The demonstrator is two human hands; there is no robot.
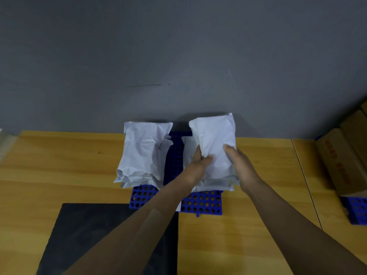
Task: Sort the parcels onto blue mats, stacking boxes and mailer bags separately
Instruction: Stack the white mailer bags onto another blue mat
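Observation:
A blue perforated mat (200, 203) lies on the wooden floor against the grey wall. On its left side sits a stack of white mailer bags (142, 153). Another white mailer bag (214, 135) is on the mat's right side, on top of more white bags, and both my hands hold it. My left hand (195, 163) pinches its crumpled near-left part. My right hand (238, 165) grips its right edge, thumb on top.
A cardboard box (343, 155) with orange print rests on a second blue mat (355, 209) at the right edge. A black sheet (83, 235) covers the floor at the lower left, under my left forearm. Wood floor shows to the left and right.

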